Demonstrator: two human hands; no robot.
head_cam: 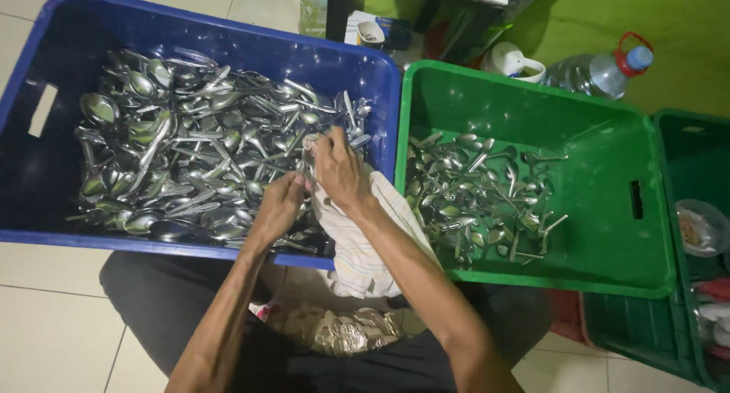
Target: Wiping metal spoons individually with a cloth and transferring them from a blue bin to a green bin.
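Note:
A blue crate on the left holds a large heap of metal spoons. A green crate on the right holds a smaller pile of spoons. Both my hands are over the blue crate's right end. My left hand grips the lower end of a spoon together with a pale striped cloth. My right hand is closed around the cloth and the upper part of the same spoon. The cloth hangs down over the crate's near rim toward my lap.
Beyond the crates stand a clear plastic water bottle with a red handle, a white mug and a small box. Another dark green crate with bagged items sits at the far right. Pale floor tiles surround the crates.

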